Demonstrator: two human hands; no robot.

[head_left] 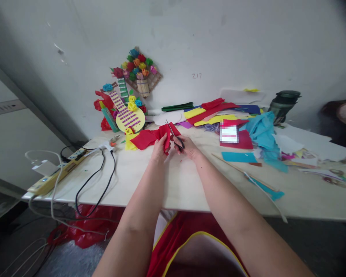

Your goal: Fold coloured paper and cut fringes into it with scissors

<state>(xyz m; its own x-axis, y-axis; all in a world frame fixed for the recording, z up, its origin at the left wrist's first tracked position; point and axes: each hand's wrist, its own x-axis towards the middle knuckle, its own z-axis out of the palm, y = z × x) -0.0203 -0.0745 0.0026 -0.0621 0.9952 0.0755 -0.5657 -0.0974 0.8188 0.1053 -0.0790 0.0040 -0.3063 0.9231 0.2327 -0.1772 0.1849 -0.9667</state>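
Observation:
My left hand (160,149) is closed on a piece of red paper (150,137), pinching its folded edge above the table (175,184). My right hand (188,148) grips black-handled scissors (174,136), whose blades point up and to the left into the red paper. Both hands meet near the table's far middle.
A paper guitar craft (127,113) and a paper flower bouquet (138,69) lean on the wall. Coloured paper sheets (213,113) and blue tissue (262,132) lie at the right, beside a dark bottle (284,104). A power strip (57,173) with cables sits at the left edge. Another person (343,119) is at far right.

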